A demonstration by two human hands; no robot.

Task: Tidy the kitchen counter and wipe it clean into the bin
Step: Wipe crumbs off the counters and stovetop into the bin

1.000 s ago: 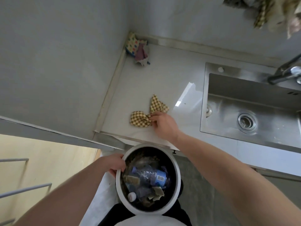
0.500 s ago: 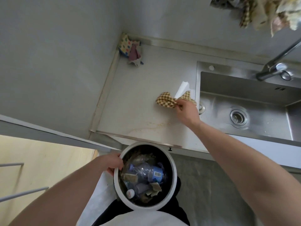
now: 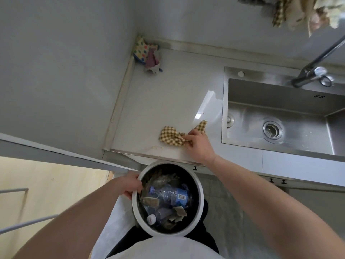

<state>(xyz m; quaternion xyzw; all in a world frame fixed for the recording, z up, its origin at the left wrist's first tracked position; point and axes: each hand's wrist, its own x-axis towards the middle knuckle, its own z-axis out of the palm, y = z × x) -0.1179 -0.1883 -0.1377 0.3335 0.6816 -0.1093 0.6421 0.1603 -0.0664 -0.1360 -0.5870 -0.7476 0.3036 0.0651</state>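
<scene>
A yellow checked cloth (image 3: 170,136) lies bunched on the pale counter (image 3: 168,94), close to its front edge. My right hand (image 3: 198,144) grips the cloth's right part, fingers curled into it. Small crumbs (image 3: 157,147) sit on the counter just in front of the cloth. Below the counter edge I hold a round white bin (image 3: 199,195); my left hand (image 3: 130,186) grips its left rim. Inside the bin are crushed plastic bottles and scraps.
A steel sink (image 3: 280,116) with a tap (image 3: 315,71) fills the counter's right side. Colourful rags (image 3: 148,55) are heaped in the back left corner. More cloths (image 3: 298,10) hang at the top right. A wall bounds the left.
My right hand has dragged the checked cloth from beside the sink back toward the counter's front edge above the bin. The left hand keeps its hold on the bin rim.
</scene>
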